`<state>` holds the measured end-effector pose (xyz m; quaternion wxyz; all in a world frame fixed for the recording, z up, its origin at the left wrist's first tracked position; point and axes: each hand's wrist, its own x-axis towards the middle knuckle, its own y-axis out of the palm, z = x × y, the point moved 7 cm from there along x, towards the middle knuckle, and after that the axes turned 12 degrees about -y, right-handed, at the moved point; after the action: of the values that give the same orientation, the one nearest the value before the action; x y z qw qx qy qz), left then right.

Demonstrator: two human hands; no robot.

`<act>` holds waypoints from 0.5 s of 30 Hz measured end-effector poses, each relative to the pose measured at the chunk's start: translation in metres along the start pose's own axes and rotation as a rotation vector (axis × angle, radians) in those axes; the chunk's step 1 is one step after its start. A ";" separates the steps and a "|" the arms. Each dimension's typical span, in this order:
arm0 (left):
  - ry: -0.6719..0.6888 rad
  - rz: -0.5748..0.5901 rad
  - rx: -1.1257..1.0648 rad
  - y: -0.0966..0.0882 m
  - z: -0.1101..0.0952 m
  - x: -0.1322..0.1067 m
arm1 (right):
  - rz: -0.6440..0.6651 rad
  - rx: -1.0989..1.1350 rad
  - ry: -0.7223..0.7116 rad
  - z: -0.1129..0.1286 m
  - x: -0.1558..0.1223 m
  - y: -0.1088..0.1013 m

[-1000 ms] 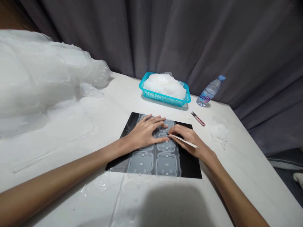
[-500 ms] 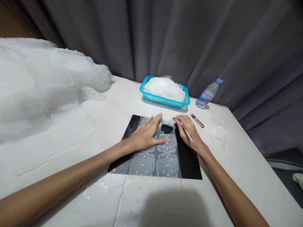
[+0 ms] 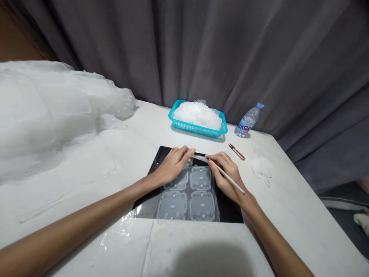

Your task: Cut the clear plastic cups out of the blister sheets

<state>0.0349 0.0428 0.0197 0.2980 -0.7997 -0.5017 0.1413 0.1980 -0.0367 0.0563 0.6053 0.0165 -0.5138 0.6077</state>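
A translucent plastic sheet with moulded square panels (image 3: 173, 206) lies on a black mat (image 3: 229, 211) in front of me. My left hand (image 3: 173, 165) rests over its upper left part, thumb and fingers pinched on a small translucent piece (image 3: 200, 157) at the top. My right hand (image 3: 227, 173) touches the piece's other end with its fingertips and grips a thin pale stick-like tool (image 3: 230, 180), which slants back over the hand. The tool's tip is hidden by the fingers. Below the piece, the black mat shows through an opening in the sheet.
A turquoise basket (image 3: 198, 133) heaped with white translucent pieces stands at the back. To its right are a water bottle (image 3: 248, 122) and thread snips (image 3: 236, 152). Loose clear scraps (image 3: 261, 167) lie at right. A large bundle of plastic sheeting (image 3: 57, 115) covers the left.
My left hand has gone from lying flat with fingers spread to pinching the small piece. That piece now stretches between both hands, away from the panel below. The view has tilted slightly upward.
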 end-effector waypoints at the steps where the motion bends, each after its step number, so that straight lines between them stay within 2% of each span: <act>1: -0.023 0.025 -0.039 0.000 0.001 0.001 | 0.007 -0.005 -0.026 0.006 -0.002 0.004; 5: -0.108 0.100 -0.243 0.002 0.007 0.003 | 0.040 0.038 -0.052 0.021 -0.008 0.015; 8: -0.107 0.215 -0.408 0.008 0.010 0.004 | 0.231 0.207 0.006 0.026 -0.010 0.022; 10: -0.092 0.277 -0.486 0.011 0.013 0.005 | 0.306 0.287 0.060 0.023 -0.010 0.017; 12: -0.073 0.295 -0.523 0.011 0.015 0.007 | 0.234 0.250 0.091 0.013 -0.008 0.003; 15: -0.058 0.294 -0.537 0.010 0.016 0.007 | -0.009 0.003 0.106 -0.011 -0.008 -0.020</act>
<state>0.0371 0.0514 0.0014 0.0378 -0.9096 -0.4081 0.0679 0.2216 -0.0407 0.0579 0.6344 -0.0126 -0.4799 0.6059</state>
